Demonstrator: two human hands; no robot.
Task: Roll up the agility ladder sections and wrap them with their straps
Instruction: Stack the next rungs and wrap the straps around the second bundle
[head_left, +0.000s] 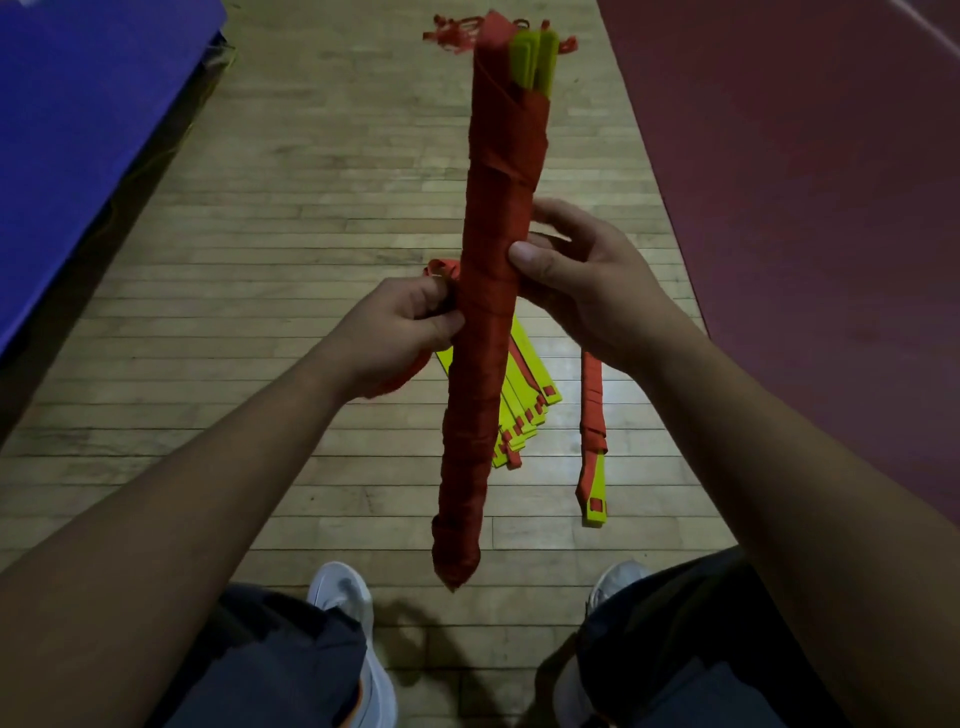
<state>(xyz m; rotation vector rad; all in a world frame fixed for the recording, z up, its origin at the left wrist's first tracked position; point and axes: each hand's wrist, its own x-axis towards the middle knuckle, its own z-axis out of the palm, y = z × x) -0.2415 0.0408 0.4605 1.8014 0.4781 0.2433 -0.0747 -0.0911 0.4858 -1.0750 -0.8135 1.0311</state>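
The red wrapping hid the rungs inside the wrapped bundle (485, 364) except at its far end. The right grip (587, 296) had its fingers concealed behind the bundle. The bundle masked part of the floor pile of yellow rungs (527, 395). The loose strap (410, 373) below the left grip (400, 327) was blurred.

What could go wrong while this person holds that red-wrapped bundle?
If the left hand loses its pinch on the strap end, the wrap around the bundle, which the right hand grips, could unwind. The yellow rungs poking out of its far end are uncovered there and might slide out. The loose rungs lying ahead of the shoes could be a trip hazard.
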